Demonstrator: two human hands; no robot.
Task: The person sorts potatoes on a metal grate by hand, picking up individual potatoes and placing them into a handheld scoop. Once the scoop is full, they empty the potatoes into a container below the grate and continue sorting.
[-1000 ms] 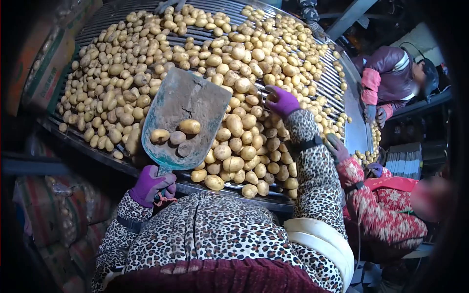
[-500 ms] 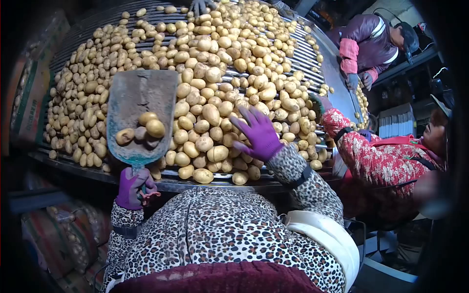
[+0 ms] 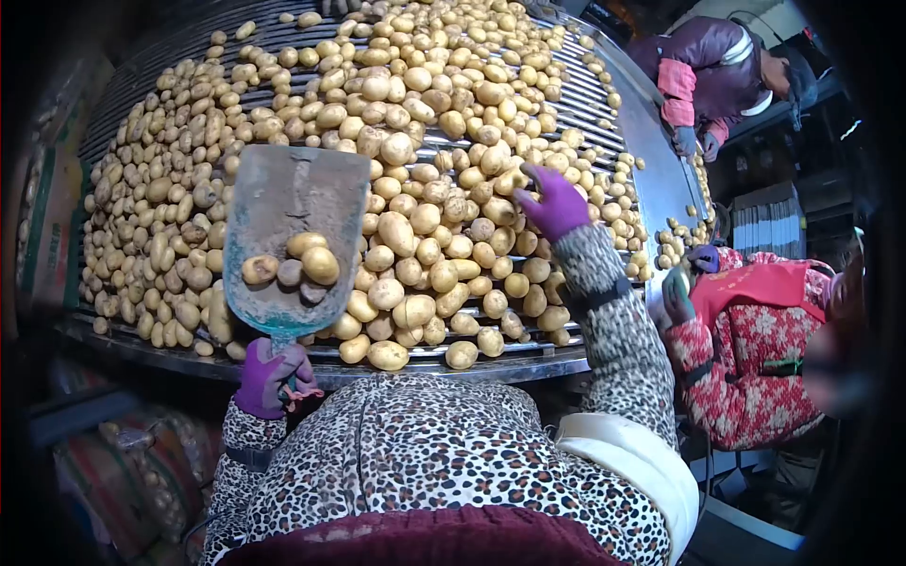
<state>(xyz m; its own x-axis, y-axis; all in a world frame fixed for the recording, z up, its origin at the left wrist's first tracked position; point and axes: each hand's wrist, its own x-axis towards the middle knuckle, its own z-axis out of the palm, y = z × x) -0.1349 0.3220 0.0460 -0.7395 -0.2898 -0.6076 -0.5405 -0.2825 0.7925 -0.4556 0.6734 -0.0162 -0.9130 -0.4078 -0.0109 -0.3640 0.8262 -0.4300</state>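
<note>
My left hand point(image 3: 271, 377), in a purple glove, is closed round the handle of a worn scoop point(image 3: 300, 203). The scoop has a green rim and a dirty, flat blade, and it sits above the potatoes at the near left. Several potatoes point(image 3: 319, 266) lie in it towards the handle end. My right hand point(image 3: 557, 206), also gloved in purple, reaches over the heap with its fingers curled about a potato point(image 3: 510, 180); the fingertips are partly hidden. Loose potatoes point(image 3: 396, 231) of mixed sizes surround it on the roller table point(image 3: 269, 97).
A metal edge point(image 3: 444, 371) runs along the table's near side. To the right, one co-worker point(image 3: 755, 349) wears red flowered sleeves, and another point(image 3: 708, 75) leans over a metal chute point(image 3: 651, 160). Filled sacks point(image 3: 123, 472) stand below left. A white ring-shaped object point(image 3: 642, 472) is by my right elbow.
My right hand has moved right and slightly forward, its spread fingers now curled. The scoop has shifted a little right. The red-sleeved co-worker's arm has drawn back from the potatoes.
</note>
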